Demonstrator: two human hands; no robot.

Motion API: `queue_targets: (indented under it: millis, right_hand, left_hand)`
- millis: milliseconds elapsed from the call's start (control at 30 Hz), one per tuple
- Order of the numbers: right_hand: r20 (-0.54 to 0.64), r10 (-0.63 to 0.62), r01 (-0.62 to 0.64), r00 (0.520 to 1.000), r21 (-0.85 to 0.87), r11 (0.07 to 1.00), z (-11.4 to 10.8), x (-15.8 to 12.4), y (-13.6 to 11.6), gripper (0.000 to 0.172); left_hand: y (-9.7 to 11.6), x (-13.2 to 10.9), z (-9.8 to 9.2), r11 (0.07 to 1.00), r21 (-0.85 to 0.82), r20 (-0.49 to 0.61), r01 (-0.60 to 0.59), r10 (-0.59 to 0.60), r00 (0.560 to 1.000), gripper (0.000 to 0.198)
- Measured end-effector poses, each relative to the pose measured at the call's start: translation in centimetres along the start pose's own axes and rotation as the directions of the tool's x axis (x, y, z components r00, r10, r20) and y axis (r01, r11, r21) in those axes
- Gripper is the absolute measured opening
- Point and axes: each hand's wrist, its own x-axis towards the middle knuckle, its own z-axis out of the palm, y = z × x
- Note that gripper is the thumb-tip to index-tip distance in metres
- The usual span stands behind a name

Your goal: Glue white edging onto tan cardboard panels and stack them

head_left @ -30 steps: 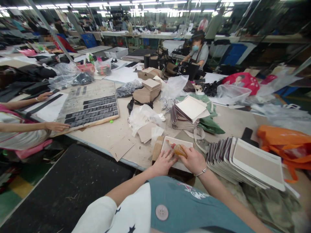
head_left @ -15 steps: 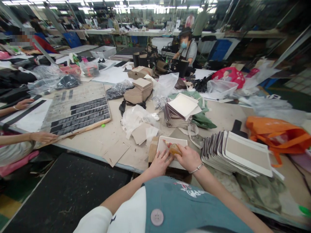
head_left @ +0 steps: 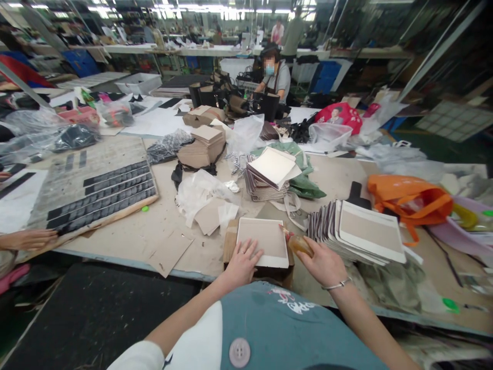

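My left hand (head_left: pixel 242 262) lies flat, fingers spread, on the lower left of a beige panel (head_left: pixel 267 235) with a white border. This panel rests on a brown cardboard box (head_left: pixel 230 240) at the table's front edge. In my right hand (head_left: pixel 325 263) is an amber squeeze bottle (head_left: pixel 300 245), apparently glue, with a red nozzle. It is tilted, and its tip is at the panel's upper right edge. Just right of that hand stands a leaning stack of similar bordered panels (head_left: pixel 370 232). Beyond the box sits another stack of pale panels (head_left: pixel 272 167).
An orange bag (head_left: pixel 408 198) lies at the right. Brown board pieces (head_left: pixel 202 146) and crumpled plastic (head_left: pixel 200 190) are on the table (head_left: pixel 181 221). At left, a co-worker's hand (head_left: pixel 29 239) touches a board with black strips (head_left: pixel 103 195). Another person (head_left: pixel 275 77) sits across the table.
My right hand has moved the bottle rightward, from over the panel to its right edge. My left hand has moved away from the nozzle and now lies flatter. The view has shifted right.
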Motion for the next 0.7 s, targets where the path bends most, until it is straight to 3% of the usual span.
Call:
queue_targets:
  millis: [200,267,333,400,467,533,567,600,633,667,700]
  right_hand:
    - [0.01,0.026,-0.026,1.0,0.066,0.997,0.1,-0.2,0.3,0.049]
    - [0.028,0.025,-0.03,0.999,0.16,0.987,0.5,0.1,0.2,0.049]
    - [0.06,0.002,-0.024,0.998,0.367,0.93,1.3,0.6,0.1,0.049]
    - [0.088,-0.014,-0.049,0.996,0.673,0.738,2.4,0.9,-0.3,0.052]
    - [0.106,0.009,-0.102,0.994,0.926,0.364,3.5,0.9,-0.5,0.061]
    - [0.112,0.104,-0.113,0.988,0.994,-0.003,4.5,0.7,-0.2,0.069]
    - [0.106,0.161,-0.09,0.981,0.99,-0.106,4.8,0.5,0.2,0.071]
    - [0.088,0.213,-0.059,0.973,0.988,-0.139,5.2,0.4,0.8,0.072]
    - [0.053,0.258,-0.029,0.965,0.995,-0.094,5.4,0.2,1.5,0.072]
    - [0.006,0.291,-0.021,0.957,0.999,0.048,5.7,0.0,2.3,0.073]
    - [-0.042,0.309,-0.038,0.95,0.968,0.249,6.0,-0.2,3.1,0.073]
  left_hand:
    - [0.2,0.2,-0.6,1.0,-0.018,0.0,0.015,-0.015,1.0,0.066]
    - [0.3,0.1,-0.9,0.999,-0.041,-0.005,0.017,-0.017,1.0,0.066]
    - [0.4,0.1,-1.2,0.996,-0.091,-0.027,0.017,-0.02,0.999,0.065]
    - [0.3,0.1,-1.6,0.983,-0.181,-0.084,0.018,-0.033,0.996,0.062]
    - [-0.3,0.5,-1.9,0.949,-0.313,-0.188,0.033,-0.096,0.977,0.053]
    - [-1.8,1.3,-2.3,0.892,-0.441,-0.277,0.098,-0.239,0.931,0.04]
    - [-3.0,1.7,-2.5,0.858,-0.487,-0.288,0.164,-0.335,0.897,0.034]
    - [-4.3,2.2,-2.6,0.822,-0.514,-0.278,0.245,-0.43,0.859,0.029]
    - [-5.9,2.6,-2.7,0.786,-0.524,-0.254,0.329,-0.513,0.82,0.026]
    - [-7.5,3.0,-2.8,0.751,-0.52,-0.226,0.406,-0.58,0.783,0.025]
    - [-9.2,3.3,-2.7,0.72,-0.51,-0.201,0.47,-0.631,0.749,0.025]
